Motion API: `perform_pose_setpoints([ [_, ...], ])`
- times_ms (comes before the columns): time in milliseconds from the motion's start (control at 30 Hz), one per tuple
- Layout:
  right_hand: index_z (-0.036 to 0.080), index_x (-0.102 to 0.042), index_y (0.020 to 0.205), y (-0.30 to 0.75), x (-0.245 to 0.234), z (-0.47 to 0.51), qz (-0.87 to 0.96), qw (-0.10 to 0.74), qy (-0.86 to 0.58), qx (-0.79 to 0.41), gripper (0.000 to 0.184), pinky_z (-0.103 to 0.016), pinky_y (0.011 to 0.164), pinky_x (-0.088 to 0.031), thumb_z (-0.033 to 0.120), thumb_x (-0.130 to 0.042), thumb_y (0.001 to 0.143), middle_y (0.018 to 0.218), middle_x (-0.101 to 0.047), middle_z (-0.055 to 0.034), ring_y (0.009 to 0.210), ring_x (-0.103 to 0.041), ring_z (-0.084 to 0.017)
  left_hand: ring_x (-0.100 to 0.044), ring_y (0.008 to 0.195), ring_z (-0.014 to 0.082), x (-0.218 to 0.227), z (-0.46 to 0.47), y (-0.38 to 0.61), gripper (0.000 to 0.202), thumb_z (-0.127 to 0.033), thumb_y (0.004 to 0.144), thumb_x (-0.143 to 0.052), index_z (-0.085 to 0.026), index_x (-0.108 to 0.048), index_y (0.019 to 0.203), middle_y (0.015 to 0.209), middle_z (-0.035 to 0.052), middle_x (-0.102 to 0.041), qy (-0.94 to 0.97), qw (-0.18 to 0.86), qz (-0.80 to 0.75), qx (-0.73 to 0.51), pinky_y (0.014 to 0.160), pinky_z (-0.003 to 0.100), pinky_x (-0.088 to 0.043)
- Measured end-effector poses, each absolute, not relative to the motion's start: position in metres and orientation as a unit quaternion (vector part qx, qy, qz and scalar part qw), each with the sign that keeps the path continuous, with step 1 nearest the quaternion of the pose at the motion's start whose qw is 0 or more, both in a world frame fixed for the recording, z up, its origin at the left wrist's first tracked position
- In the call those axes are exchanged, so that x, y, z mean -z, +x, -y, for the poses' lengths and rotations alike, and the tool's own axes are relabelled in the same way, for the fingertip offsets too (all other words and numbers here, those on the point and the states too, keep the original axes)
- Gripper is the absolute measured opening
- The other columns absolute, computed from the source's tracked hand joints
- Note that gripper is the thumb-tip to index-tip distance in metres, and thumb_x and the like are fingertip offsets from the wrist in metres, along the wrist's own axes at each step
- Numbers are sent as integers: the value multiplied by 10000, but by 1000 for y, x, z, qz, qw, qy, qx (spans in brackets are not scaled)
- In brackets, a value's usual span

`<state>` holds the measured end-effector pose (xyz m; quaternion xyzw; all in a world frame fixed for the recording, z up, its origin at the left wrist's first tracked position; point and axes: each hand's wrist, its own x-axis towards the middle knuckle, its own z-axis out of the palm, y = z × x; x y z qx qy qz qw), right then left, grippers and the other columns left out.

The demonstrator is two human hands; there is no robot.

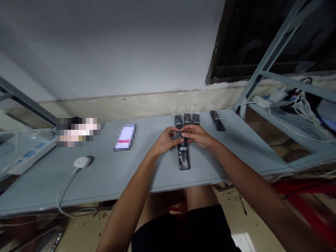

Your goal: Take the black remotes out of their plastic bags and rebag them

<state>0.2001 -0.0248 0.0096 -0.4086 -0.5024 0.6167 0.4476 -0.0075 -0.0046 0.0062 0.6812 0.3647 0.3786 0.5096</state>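
Observation:
A black remote control (183,159) in a clear plastic bag lies lengthwise on the grey table in front of me. My left hand (167,140) is closed at its far end, thumb and fingers pinching the bag from the left. From the right, my right hand (198,135) pinches the same end, its fingertips close to those of the left. The fingers partly cover the top of this remote. Just beyond my hands, bagged remotes stand side by side: a left one (178,120), a middle one (187,118) and a right one (195,119).
Another bagged remote (217,120) lies farther right, slightly slanted. To the left are a phone (125,137) with a lit screen, a white round device (82,162) on a cable, and a white box (31,155). Shelving with a power strip (264,101) and cables stands at right.

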Motion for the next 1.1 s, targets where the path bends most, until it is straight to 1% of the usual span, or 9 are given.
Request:
perform_pose_setpoints([
  [233, 202, -704, 1073, 209, -19, 27, 567, 418, -417, -574, 492, -209, 555, -512, 367, -937, 672, 896, -735, -14, 716, -668, -134, -617, 1059, 201, -5, 11, -8, 626, -400, 725, -892, -219, -605, 1251, 1387, 128, -571, 716, 480, -345, -373, 819, 302, -523],
  [433, 181, -730, 1182, 284, -42, -15, 592, 412, -513, -465, 498, -260, 675, -563, 295, -870, 718, 885, -748, -29, 738, -690, -149, -681, 959, 185, -9, 6, -10, 393, -414, 898, -716, -202, -649, 1222, 1302, 130, -617, 702, 427, -397, -409, 732, 284, -498],
  [533, 171, -760, 1127, 321, -43, -51, 611, 386, -605, -333, 411, -280, 672, -559, 225, -820, 725, 879, -756, -42, 697, -675, -157, -682, 920, 180, -7, 2, -10, 336, -393, 909, -692, -198, -672, 1182, 1230, 117, -659, 696, 412, -411, -421, 732, 287, -500],
  [633, 156, -752, 1124, 337, -32, -80, 624, 349, -663, -222, 351, -312, 751, -574, 205, -758, 777, 820, -763, -44, 703, -693, -174, -682, 909, 178, -5, 0, -11, 305, -390, 916, -674, -195, -697, 1149, 1190, 108, -675, 702, 406, -408, -419, 738, 287, -502],
  [733, 150, -765, 1002, 339, -18, -95, 643, 296, -691, -147, 215, -359, 796, -578, 200, -738, 795, 779, -763, -70, 724, -705, -207, -682, 910, 181, -4, 0, -12, 301, -395, 916, -673, -190, -711, 1132, 1175, 107, -685, 708, 401, -410, -412, 755, 291, -502],
  [833, 165, -777, 844, 336, -10, -97, 692, 246, -671, -99, 70, -391, 910, -561, 188, -733, 795, 887, -787, -118, 883, -731, -250, -681, 908, 181, -3, -1, -13, 295, -388, 918, -673, -190, -713, 1131, 1194, 107, -691, 710, 396, -410, -413, 751, 288, -499],
  [900, 161, -794, 828, 332, -11, -91, 710, 236, -658, -86, 73, -420, 1046, -502, 172, -739, 782, 1046, -786, -157, 1079, -710, -290, -679, 907, 178, -3, -1, -14, 282, -375, 918, -672, -192, -716, 1127, 1207, 105, -693, 710, 393, -411, -415, 742, 282, -497],
  [1000, 137, -819, 1059, 319, -13, -70, 765, 215, -606, -46, 262, -471, 1183, -392, 219, -729, 827, 1367, -676, -217, 1341, -588, -346, -678, 909, 180, -3, -1, -14, 258, -358, 918, -670, -197, -724, 1112, 1202, 100, -699, 714, 386, -411, -416, 747, 282, -499],
  [1100, 153, -723, 1348, 296, -8, -36, 836, 181, -516, -48, 533, -491, 1210, -384, 376, -747, 864, 1539, -551, -212, 1421, -531, -369, -677, 908, 182, -4, -1, -14, 244, -349, 916, -664, -197, -732, 1094, 1204, 101, -704, 719, 379, -408, -416, 763, 291, -502],
])
